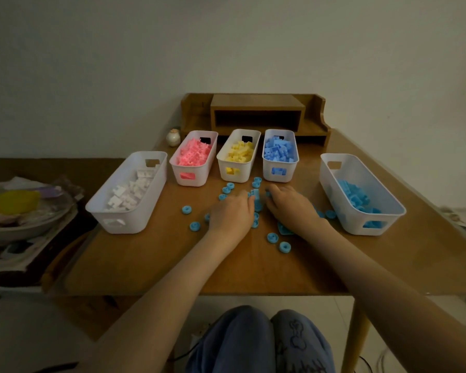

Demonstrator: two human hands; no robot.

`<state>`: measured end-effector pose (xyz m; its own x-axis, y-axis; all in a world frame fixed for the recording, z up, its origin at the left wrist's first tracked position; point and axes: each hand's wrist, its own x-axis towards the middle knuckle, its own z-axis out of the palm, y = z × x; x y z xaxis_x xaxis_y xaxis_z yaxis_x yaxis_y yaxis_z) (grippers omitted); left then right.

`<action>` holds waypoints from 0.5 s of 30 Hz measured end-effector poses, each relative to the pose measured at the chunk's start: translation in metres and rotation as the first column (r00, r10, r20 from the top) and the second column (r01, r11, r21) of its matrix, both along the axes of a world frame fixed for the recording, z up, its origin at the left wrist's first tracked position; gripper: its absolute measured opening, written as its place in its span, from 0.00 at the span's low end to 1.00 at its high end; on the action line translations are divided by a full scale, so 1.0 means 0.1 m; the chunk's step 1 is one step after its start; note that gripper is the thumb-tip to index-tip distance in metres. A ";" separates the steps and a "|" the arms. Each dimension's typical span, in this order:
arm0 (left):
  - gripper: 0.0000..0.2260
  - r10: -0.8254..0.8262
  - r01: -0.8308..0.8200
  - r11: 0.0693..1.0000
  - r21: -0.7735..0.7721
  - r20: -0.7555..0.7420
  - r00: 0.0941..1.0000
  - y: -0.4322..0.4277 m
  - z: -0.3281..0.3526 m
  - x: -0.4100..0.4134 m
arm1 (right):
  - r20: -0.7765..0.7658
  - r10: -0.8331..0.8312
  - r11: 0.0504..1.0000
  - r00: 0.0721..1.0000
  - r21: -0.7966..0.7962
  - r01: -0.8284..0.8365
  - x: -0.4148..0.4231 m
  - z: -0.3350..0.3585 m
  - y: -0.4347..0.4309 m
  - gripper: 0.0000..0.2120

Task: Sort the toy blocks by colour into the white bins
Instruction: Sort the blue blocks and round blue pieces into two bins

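Several light-blue round pieces [278, 242] and blocks [256, 198] lie loose on the wooden table [151, 259]. My left hand [233, 215] and my right hand [291, 207] rest palm-down on the pile, fingers curved over the pieces; whether they grip any is hidden. White bins stand around them: white blocks [131, 193] at the left, pink [194, 154], yellow [240, 153] and blue [279, 150] behind, and light-blue blocks [357, 197] in the bin [388, 203] at the right.
A wooden shelf [256, 114] stands at the table's back against the wall, a small pale jar [173, 137] beside it. Left of the table is a cluttered stack with a plate and papers [19, 211]. My knees [258, 340] show below the front edge.
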<state>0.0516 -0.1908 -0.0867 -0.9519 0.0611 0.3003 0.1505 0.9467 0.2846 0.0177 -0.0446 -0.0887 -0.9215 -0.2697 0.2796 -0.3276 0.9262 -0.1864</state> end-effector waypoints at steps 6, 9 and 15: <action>0.15 0.006 -0.002 0.995 0.098 -0.042 0.999 0.00 0.11 -0.07 | -0.016 -0.098 0.987 0.995 -0.129 0.096 -0.07 0.02 -0.01 0.10; 0.14 0.019 -0.014 0.992 0.129 -0.041 0.999 0.02 0.17 -0.10 | -0.035 -0.131 0.978 0.991 -0.170 0.123 -0.09 0.09 -0.01 0.10; 0.14 0.015 -0.002 0.986 0.166 -0.077 0.997 0.10 0.24 -0.13 | -0.105 -0.154 0.948 0.982 -0.296 0.117 -0.13 0.25 0.09 0.09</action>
